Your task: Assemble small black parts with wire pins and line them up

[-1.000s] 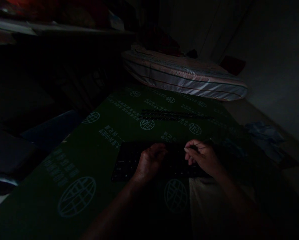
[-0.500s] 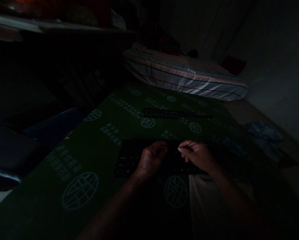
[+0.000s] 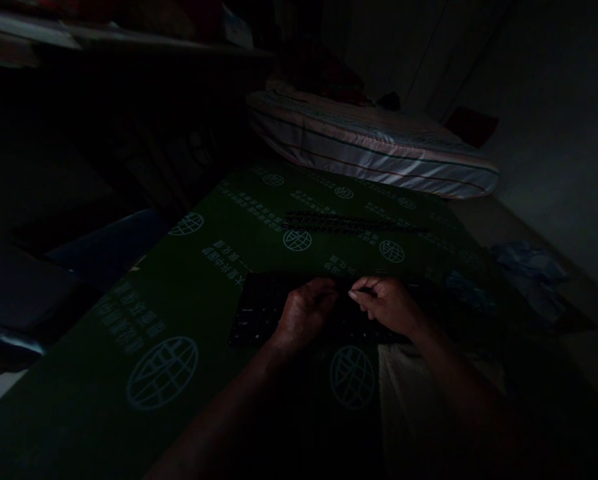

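A black keyboard (image 3: 256,313) lies on the green board table (image 3: 239,393) in front of me, in very dim light. My left hand (image 3: 309,307) is curled over the middle of it, its fingers bent and pressed together; what they hold, if anything, is hidden. Just to its right, my right hand (image 3: 383,303) has thumb and forefinger pinched at the keyboard's upper part. Something dark and thin seems to be in that pinch, too small to make out. A narrow gap separates the two hands.
Beyond the keyboard lie long dark strips (image 3: 349,222). A pale cloth (image 3: 409,393) spreads at the lower right, under my right forearm. Crumpled bluish plastic (image 3: 469,292) rests to the right. A striped mattress (image 3: 379,143) borders the table's far end; a dark chair (image 3: 43,287) stands left.
My right hand has shifted slightly left, closer to my left hand, still pinched. The left hand stays curled in place. The view has tipped a little.
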`<state>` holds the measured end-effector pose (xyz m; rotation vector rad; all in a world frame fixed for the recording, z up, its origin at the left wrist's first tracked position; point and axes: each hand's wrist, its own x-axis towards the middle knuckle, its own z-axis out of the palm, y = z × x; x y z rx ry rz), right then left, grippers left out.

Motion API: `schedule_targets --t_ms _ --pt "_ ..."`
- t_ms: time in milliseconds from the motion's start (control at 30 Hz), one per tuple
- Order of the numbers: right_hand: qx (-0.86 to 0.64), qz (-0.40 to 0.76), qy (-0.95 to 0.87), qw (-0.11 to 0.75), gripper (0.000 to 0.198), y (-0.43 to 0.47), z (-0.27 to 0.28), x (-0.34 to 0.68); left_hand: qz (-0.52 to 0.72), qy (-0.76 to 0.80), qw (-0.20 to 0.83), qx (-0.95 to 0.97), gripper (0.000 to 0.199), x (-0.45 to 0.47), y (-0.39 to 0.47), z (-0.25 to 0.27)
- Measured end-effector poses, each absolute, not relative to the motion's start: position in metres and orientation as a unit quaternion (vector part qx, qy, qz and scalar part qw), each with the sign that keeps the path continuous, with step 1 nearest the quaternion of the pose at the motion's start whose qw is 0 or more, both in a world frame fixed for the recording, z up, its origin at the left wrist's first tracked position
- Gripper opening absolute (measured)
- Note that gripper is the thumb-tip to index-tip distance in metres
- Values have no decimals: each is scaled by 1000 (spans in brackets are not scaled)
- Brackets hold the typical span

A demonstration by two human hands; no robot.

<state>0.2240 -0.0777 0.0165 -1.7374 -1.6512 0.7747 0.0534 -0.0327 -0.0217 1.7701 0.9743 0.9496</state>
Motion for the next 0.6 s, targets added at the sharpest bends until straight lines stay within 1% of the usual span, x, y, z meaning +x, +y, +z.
schedule_targets --t_ms 167,400,600 --pt "-679 274 -607 308 20 -78 13 223 368 396 429 724 18 53 -33 -20" --pt "-704 201 -596 330 22 -77 1 220 358 394 385 755 17 54 -34 -22" --pt "-711 139 -598 342 11 -74 -10 214 337 398 348 779 21 53 -33 -22"
